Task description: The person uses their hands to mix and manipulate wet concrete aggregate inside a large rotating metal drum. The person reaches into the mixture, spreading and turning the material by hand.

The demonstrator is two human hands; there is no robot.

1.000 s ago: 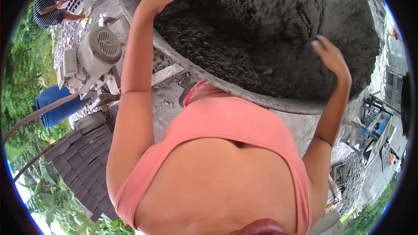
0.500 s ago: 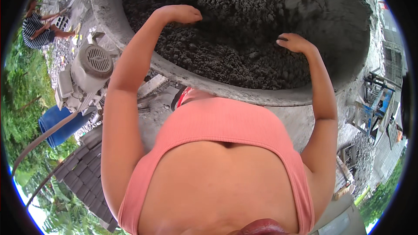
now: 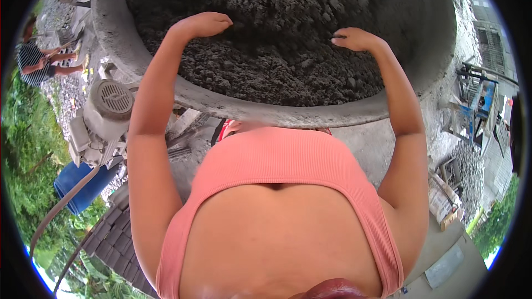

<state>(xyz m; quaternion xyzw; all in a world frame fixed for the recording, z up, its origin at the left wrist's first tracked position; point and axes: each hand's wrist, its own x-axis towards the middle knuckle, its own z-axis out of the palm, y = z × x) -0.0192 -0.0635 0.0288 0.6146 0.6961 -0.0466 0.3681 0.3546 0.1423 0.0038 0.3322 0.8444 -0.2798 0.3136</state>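
Observation:
A wide round grey mixing pan (image 3: 288,115) with a thick rim holds dark, crumbly, damp-looking cement mix (image 3: 266,72). Both my arms reach over its near rim. My left hand (image 3: 206,24) hovers at the left over the mix, fingers curled together; their undersides are hidden, so what they hold, if anything, does not show. To the right, my right hand (image 3: 357,39) is bent inward, its thumb and fingers closing around a dark spot that I cannot make out. Lumps of the mix lie heaped between and beyond the hands.
Left of the pan stands a dusty electric motor (image 3: 111,108), with a blue barrel (image 3: 86,185) and stacked grey blocks (image 3: 119,232) nearer. Another person (image 3: 37,63) in a striped top is at the far left. A blue metal frame (image 3: 485,111) stands at right.
The pan and surroundings have shifted left in view. My right hand has moved left and slightly up in view; my left hand has moved left and slightly down.

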